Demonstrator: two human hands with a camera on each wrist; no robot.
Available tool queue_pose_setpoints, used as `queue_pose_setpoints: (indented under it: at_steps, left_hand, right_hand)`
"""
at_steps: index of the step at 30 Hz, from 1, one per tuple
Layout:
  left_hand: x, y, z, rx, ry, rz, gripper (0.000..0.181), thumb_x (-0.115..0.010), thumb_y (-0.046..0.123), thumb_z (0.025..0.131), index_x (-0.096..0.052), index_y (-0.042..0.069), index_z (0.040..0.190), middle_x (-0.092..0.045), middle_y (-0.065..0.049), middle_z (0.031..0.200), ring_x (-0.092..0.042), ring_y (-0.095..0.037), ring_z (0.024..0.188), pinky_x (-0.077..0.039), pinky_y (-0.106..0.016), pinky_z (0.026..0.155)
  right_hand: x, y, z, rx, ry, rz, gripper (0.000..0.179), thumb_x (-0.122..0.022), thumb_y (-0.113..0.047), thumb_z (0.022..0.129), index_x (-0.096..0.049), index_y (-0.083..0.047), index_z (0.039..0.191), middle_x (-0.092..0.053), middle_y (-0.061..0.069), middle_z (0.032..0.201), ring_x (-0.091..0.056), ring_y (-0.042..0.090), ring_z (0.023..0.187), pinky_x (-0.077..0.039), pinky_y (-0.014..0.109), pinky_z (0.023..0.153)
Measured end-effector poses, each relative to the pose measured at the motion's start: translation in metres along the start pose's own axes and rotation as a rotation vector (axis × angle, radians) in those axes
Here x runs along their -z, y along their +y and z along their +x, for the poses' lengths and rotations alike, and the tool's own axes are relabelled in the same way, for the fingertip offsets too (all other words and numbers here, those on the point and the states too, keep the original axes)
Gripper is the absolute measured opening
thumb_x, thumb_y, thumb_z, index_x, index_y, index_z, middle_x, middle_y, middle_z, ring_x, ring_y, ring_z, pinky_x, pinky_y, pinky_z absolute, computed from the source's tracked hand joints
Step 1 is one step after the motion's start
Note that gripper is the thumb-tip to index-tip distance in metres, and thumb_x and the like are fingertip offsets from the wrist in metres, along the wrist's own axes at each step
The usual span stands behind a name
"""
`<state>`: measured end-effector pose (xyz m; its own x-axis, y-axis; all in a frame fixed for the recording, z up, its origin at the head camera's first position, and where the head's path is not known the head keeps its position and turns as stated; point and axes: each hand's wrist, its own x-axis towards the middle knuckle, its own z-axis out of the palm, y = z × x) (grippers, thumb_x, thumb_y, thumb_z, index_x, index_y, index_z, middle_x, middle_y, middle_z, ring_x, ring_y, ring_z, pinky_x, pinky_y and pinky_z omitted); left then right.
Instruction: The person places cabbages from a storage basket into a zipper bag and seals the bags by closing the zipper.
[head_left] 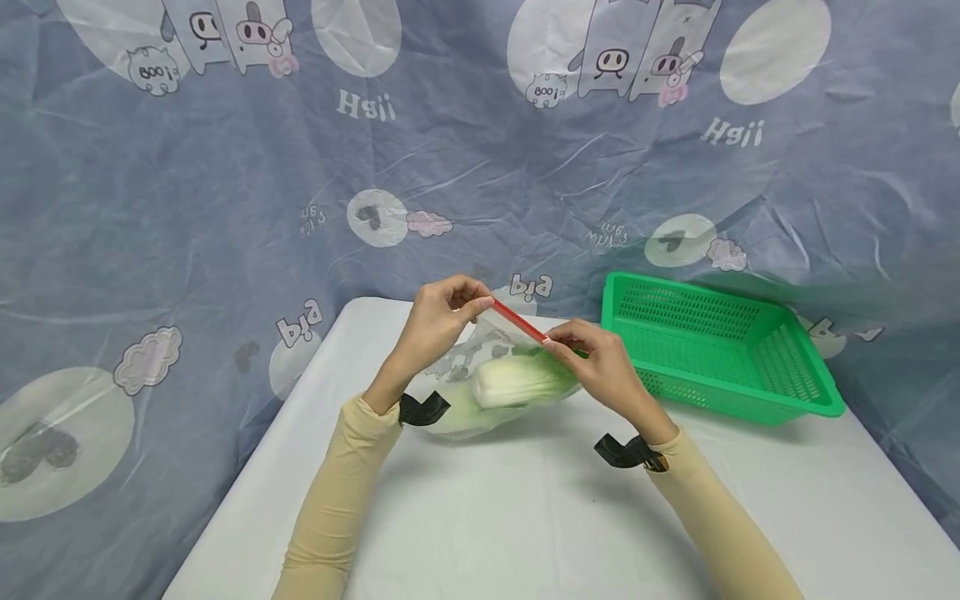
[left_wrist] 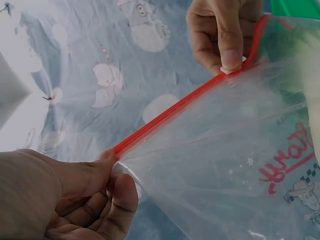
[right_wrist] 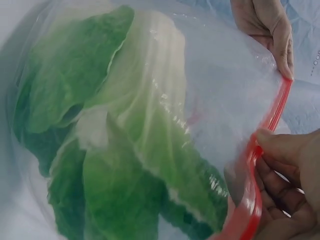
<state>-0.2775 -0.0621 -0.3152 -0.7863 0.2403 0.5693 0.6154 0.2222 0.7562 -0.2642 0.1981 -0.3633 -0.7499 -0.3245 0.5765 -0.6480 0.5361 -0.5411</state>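
A clear zip bag [left_wrist: 200, 155] with a red zip strip [left_wrist: 167, 116] and printed figures lies between my hands. Inside it are heads of leafy cabbage [head_left: 517, 382], with white stalks and green leaves, seen through the plastic in the right wrist view. At one end of the strip, my left hand [head_left: 438, 321] pinches the bag's corner between thumb and fingers. My right hand [head_left: 600, 358] pinches a white slider [left_wrist: 242, 61] partway along the strip. Between the two hands the strip is stretched straight; beyond the right hand it curves away.
A green plastic basket [head_left: 690, 342] with slotted walls stands at the back right of the white table [head_left: 480, 517], just beyond my right hand. A blue-grey printed cloth [head_left: 225, 208] hangs behind the table and along its sides.
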Motion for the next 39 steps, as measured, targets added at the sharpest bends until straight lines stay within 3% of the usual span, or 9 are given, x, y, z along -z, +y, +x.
queue_pose_setpoints:
  at_steps: [3,10,14,20,25,28,32,35,39]
  left_hand:
    - [0.001,0.001,0.0,0.001,0.018,-0.002,0.011,-0.069,0.022,0.09,-0.069,0.011,0.092,-0.066,-0.011,0.078,-0.06,-0.022,0.064,-0.046,-0.025,0.061]
    - [0.002,-0.001,0.0,-0.003,0.016,-0.013,0.009,-0.069,0.018,0.09,-0.069,0.01,0.091,-0.065,-0.01,0.078,-0.06,-0.03,0.066,-0.048,-0.026,0.06]
    - [0.004,-0.002,-0.001,0.006,0.02,-0.013,0.009,-0.068,0.019,0.09,-0.069,0.01,0.092,-0.066,-0.009,0.08,-0.061,-0.027,0.067,-0.05,-0.028,0.062]
    - [0.006,-0.004,-0.001,0.003,0.025,-0.011,0.011,-0.068,0.02,0.091,-0.069,0.01,0.092,-0.067,-0.015,0.084,-0.061,-0.027,0.068,-0.051,-0.028,0.064]
    - [0.011,-0.005,-0.002,0.008,0.035,-0.023,0.012,-0.068,0.022,0.091,-0.069,0.01,0.093,-0.067,-0.019,0.086,-0.06,-0.032,0.069,-0.051,-0.031,0.063]
    - [0.015,-0.004,-0.002,0.011,0.04,-0.037,0.013,-0.067,0.022,0.091,-0.069,0.009,0.094,-0.066,-0.02,0.086,-0.06,-0.032,0.069,-0.051,-0.037,0.063]
    - [0.019,0.001,-0.002,0.01,0.036,-0.041,0.014,-0.067,0.02,0.091,-0.069,0.007,0.094,-0.065,-0.02,0.083,-0.059,-0.034,0.068,-0.05,-0.033,0.062]
    - [0.023,0.001,-0.001,0.0,0.04,-0.03,0.015,-0.068,0.022,0.091,-0.069,0.007,0.094,-0.064,-0.017,0.081,-0.058,-0.031,0.067,-0.047,-0.027,0.061]
    - [0.029,-0.006,0.0,-0.015,0.056,-0.024,0.017,-0.068,0.025,0.09,-0.069,0.009,0.094,-0.064,-0.011,0.081,-0.058,-0.023,0.065,-0.048,-0.03,0.06]
  right_hand:
    - [0.002,0.004,-0.002,-0.006,0.003,-0.03,0.009,-0.069,-0.024,0.09,-0.072,-0.02,0.098,-0.068,-0.007,0.095,-0.066,0.007,0.083,-0.056,0.023,0.074]
    - [0.005,0.011,-0.01,-0.029,0.015,-0.089,0.009,-0.069,-0.028,0.09,-0.071,-0.023,0.096,-0.066,-0.01,0.089,-0.051,0.007,0.069,-0.042,0.025,0.059]
    - [0.006,0.016,-0.014,-0.018,0.045,-0.128,0.007,-0.07,-0.026,0.089,-0.071,-0.022,0.094,-0.065,-0.01,0.09,-0.046,0.007,0.065,-0.038,0.023,0.056]
    - [0.009,0.023,-0.018,-0.016,0.061,-0.165,0.006,-0.07,-0.022,0.089,-0.071,-0.017,0.093,-0.061,-0.005,0.09,-0.043,0.009,0.063,-0.034,0.023,0.054]
    - [0.013,0.033,-0.025,-0.046,0.038,-0.174,0.005,-0.067,-0.02,0.091,-0.068,-0.016,0.093,-0.055,-0.003,0.084,-0.046,0.01,0.069,-0.037,0.025,0.058]
    - [0.015,0.04,-0.03,-0.074,0.024,-0.166,0.005,-0.065,-0.02,0.093,-0.066,-0.016,0.093,-0.059,-0.004,0.088,-0.053,0.009,0.077,-0.045,0.027,0.067]
    - [0.018,0.043,-0.034,-0.097,0.017,-0.15,0.004,-0.066,-0.022,0.092,-0.067,-0.018,0.094,-0.062,-0.006,0.092,-0.057,0.008,0.081,-0.049,0.029,0.073]
    - [0.02,0.043,-0.034,-0.101,0.016,-0.144,0.004,-0.068,-0.022,0.091,-0.068,-0.019,0.094,-0.063,-0.007,0.093,-0.058,0.008,0.083,-0.049,0.03,0.073]
    - [0.022,0.043,-0.036,-0.119,0.004,-0.145,0.005,-0.068,-0.023,0.091,-0.068,-0.019,0.094,-0.064,-0.007,0.094,-0.059,0.01,0.086,-0.049,0.031,0.075]
